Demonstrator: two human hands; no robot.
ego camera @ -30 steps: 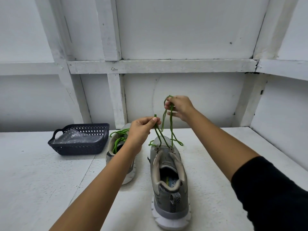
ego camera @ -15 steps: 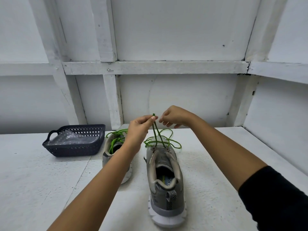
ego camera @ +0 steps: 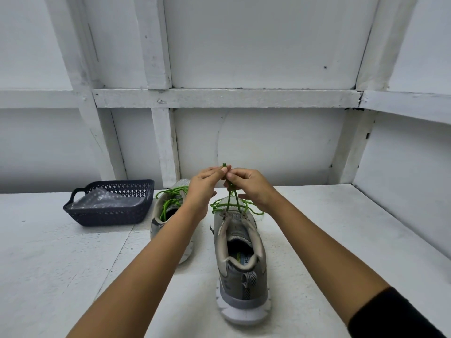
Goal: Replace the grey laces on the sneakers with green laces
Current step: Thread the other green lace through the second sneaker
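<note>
Grey mesh over a white sole sits nearest me: 1 sneaker (ego camera: 240,259) stands heel toward me on the white table (ego camera: 48,264), between my 2 forearms. At its top eyelets the green lace (ego camera: 228,203) comes out, and its slack lies in loose loops across the tongue and onto the table at the right.

Just above the eyelets my left hand (ego camera: 205,184) and right hand (ego camera: 251,185) meet fingertip to fingertip. Each pinches the lace, and a short green end stands up between them. I judge that I am tying the bow on this shoe.

The cord looks thin and round. If either pinch slackens before the knot is drawn down, the loop could slip out and the bow fall apart. A hard upward pull might also lift or tip the shoe.

Beyond my left wrist stands the other sneaker (ego camera: 168,215), partly hidden, with a green lace of its own. Further left is a dark basket (ego camera: 109,211) holding clear plastic; I cannot tell whether the grey laces are in it.
</note>
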